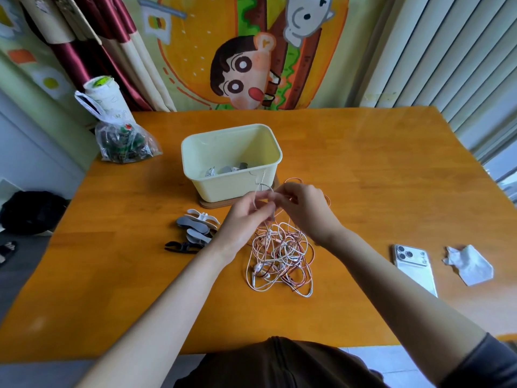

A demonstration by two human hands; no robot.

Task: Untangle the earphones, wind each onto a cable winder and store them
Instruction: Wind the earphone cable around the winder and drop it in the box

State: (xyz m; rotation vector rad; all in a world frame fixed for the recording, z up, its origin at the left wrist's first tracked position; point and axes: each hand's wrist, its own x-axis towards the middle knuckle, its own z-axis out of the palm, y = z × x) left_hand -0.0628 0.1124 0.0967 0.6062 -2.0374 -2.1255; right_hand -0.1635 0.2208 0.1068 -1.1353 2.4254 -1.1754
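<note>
Pink-white earphones (279, 259): lying tangled on table (363, 169), heap running near-to-far, strands rising to hands.
Left hand (246, 217): pinching a strand.
Right hand (303, 210): pinching another.
Around: winders (195, 228) lying left, tub (223, 186) standing behind.

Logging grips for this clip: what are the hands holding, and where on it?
The left hand and the right hand each pinch a thin cable strand rising from the top of the tangled earphones.

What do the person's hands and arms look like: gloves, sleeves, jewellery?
The left hand and right hand are bare: no gloves, rings or watch visible. The left forearm is uncovered; the right arm has a dark grey sleeve at the elbow.
</note>
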